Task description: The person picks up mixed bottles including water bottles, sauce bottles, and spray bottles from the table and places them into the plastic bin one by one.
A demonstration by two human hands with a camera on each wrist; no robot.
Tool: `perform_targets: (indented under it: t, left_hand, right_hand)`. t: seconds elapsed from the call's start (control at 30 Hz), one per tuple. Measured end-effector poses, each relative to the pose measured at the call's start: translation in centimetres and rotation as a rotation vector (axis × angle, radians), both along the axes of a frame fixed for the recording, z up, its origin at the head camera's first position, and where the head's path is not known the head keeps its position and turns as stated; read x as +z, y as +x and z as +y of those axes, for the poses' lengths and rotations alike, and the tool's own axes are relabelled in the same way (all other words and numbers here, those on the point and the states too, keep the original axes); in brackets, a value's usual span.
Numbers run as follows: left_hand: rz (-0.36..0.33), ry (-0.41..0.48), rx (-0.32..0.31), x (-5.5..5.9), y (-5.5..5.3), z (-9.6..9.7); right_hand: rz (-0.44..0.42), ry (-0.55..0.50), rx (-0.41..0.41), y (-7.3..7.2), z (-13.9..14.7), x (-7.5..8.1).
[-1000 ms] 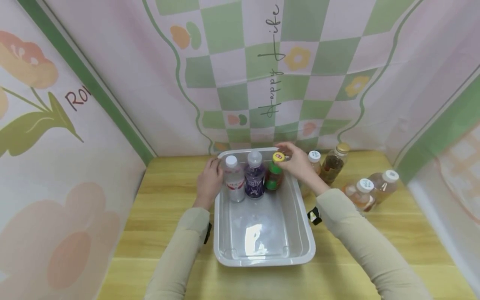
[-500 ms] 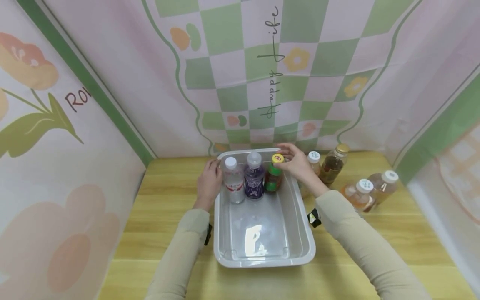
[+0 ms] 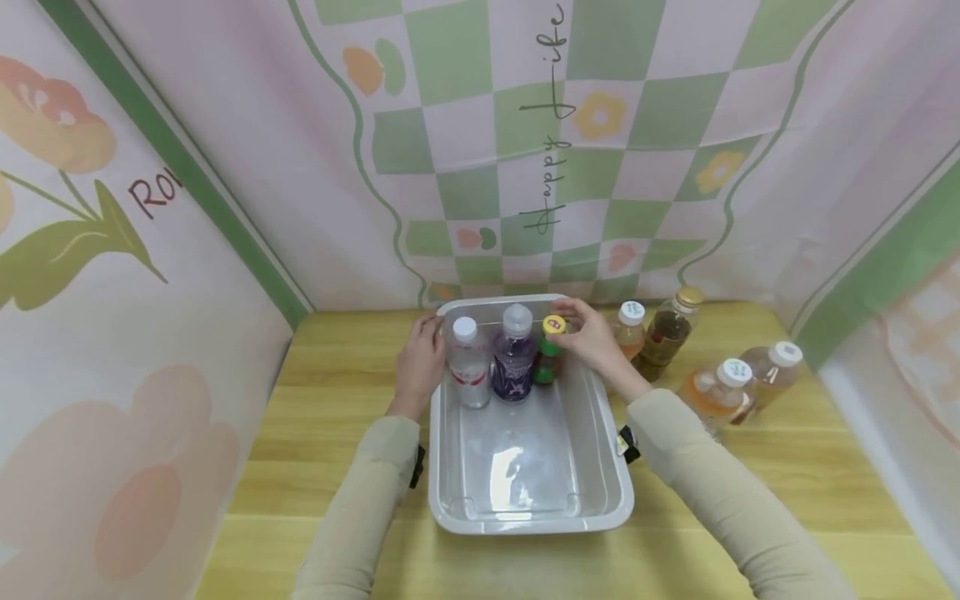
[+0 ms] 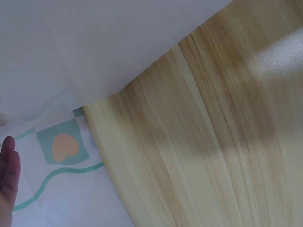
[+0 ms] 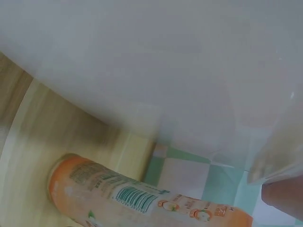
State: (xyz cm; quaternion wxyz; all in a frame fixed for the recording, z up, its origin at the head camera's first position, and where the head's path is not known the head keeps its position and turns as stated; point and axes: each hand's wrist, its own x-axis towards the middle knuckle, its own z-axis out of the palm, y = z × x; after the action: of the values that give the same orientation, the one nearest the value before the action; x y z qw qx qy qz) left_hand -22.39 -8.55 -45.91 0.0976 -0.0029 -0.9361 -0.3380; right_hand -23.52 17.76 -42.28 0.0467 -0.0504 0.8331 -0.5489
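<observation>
A light grey plastic tub (image 3: 517, 527) stands on the table with three upright bottles at its far end. At the left is a clear bottle (image 3: 469, 371) with a white cap. Beside it stands a purple bottle (image 3: 513, 367). Near the far right corner is a small dark bottle with a green label (image 3: 547, 367) and yellow cap. My right hand (image 3: 598, 340) holds that yellow cap between thumb and fingers. My left hand (image 3: 420, 367) grips the tub's left rim near the far corner; part of its fingers (image 4: 9, 172) shows outside the wall in the left wrist view.
Right of the tub stand several drink bottles: an orange-bodied bottle (image 5: 137, 196), a dark one with a gold cap (image 3: 666, 333), a white-capped orange one (image 3: 716, 396) and a paler one (image 3: 772, 371). A checkered cloth (image 3: 525, 183) hangs behind the wooden table (image 3: 337, 375).
My right hand has come slightly down toward me with the yellow-capped bottle. The purple bottle's top has shifted a little right. My left hand stays at the tub's rim.
</observation>
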Motion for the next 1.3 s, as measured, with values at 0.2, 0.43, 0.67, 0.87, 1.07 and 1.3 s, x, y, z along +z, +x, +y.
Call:
perform_targets:
  t: [0.2, 0.43, 0.67, 0.87, 1.07, 1.3]
  left_hand:
    - [0.018, 0.003, 0.002, -0.03, -0.04, 0.05]
    - [-0.006, 0.003, 0.004, -0.07, -0.13, 0.02]
    - [-0.010, -0.008, -0.003, 0.10, -0.09, 0.00]
    - [-0.013, -0.004, -0.009, 0.08, -0.07, -0.03]
    - [-0.021, -0.011, -0.007, 0.17, -0.17, 0.01]
    - [-0.028, -0.013, 0.005, 0.06, -0.13, 0.02]
  right_hand:
    - [0.030, -0.018, 0.019, -0.24, 0.11, -0.46]
    - [0.025, -0.029, 0.032, -0.22, 0.05, -0.12]
    - [0.033, -0.042, 0.033, -0.22, 0.04, -0.15]
    - [0.045, -0.044, 0.027, -0.08, 0.02, -0.22]
    - [0.037, -0.023, 0.020, 0.03, 0.11, 0.05]
    - [0.048, -0.036, 0.015, 0.01, 0.13, -0.07]
